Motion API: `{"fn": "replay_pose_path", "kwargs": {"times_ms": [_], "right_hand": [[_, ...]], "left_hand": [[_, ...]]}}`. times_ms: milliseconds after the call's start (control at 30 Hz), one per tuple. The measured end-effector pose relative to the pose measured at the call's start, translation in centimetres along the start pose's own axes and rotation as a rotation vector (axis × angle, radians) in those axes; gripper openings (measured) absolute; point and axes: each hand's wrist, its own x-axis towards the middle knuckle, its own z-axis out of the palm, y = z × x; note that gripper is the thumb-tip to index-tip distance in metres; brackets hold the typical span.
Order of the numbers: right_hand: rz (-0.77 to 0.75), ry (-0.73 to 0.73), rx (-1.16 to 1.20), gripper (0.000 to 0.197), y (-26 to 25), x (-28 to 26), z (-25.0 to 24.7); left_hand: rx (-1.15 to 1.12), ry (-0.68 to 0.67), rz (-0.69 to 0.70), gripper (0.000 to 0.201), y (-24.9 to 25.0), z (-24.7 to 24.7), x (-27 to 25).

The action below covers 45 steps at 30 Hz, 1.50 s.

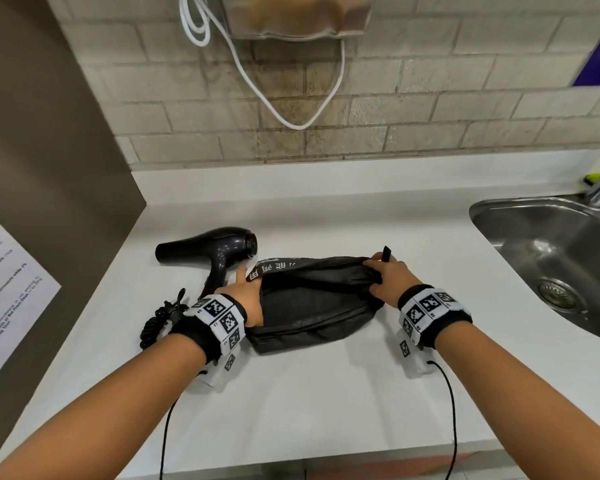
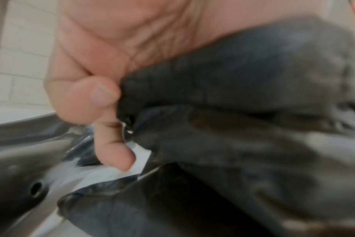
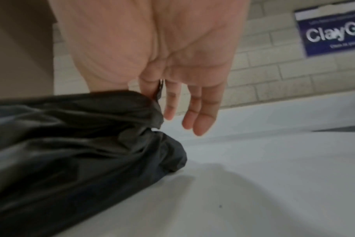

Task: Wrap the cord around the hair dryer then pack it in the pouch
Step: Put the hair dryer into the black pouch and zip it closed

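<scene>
Black pouch [image 1: 312,303] flat on white counter [image 1: 326,393], mouth stretched between 2 hands. Left hand [image 1: 245,299] at left edge of opening, thumb and a finger pinching the fabric, seen close in left wrist view. Right hand [image 1: 390,280] at right edge, thumb and forefinger gripping the gathered rim, the other 3 fingers [image 3: 201,118] extended and loose. Hair dryer [image 1: 219,252] outside pouch, just to its far left, lying on counter. Coiled cord [image 1: 156,322] unwrapped, left of left wrist. Steel sink [image 1: 561,258] at far right.
</scene>
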Motion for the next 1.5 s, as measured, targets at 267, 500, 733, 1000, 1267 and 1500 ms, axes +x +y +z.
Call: {"fn": "replay_pose_path", "kwargs": {"times_ms": [267, 500, 733, 1000, 1267, 1500], "right_hand": [[-0.073, 0.157, -0.355, 0.045, -2.6, -0.4, 0.2], [-0.134, -0.085, -0.423, 0.061, -3.3, 0.0, 1.4], [0.053, -0.194, -0.212, 0.072, -3.1, 0.6, 2.5], [-0.218, 0.139, 0.299, 0.061, -6.9, 0.8, 1.5], [-0.501, 0.126, 0.546, 0.059, -15.5, 1.1, 1.4], [-0.344, 0.208, 0.562, 0.037, -20.2, 1.4, 6.5]], "left_hand": [[-0.117, -0.024, 0.133, 0.077, -0.4, 1.1, -0.2], [-0.255, 0.041, 0.104, 0.092, -1.7, 1.2, -0.9], [-0.376, 0.083, 0.122, 0.065, -2.0, 2.0, -1.8], [-0.904, 0.485, 0.007, 0.052, -3.3, 0.4, -3.9], [-1.027, 0.790, -0.100, 0.071, -10.4, -2.1, -7.6], [-1.114, 1.065, -0.445, 0.059, -17.6, 0.2, -9.8]]}}
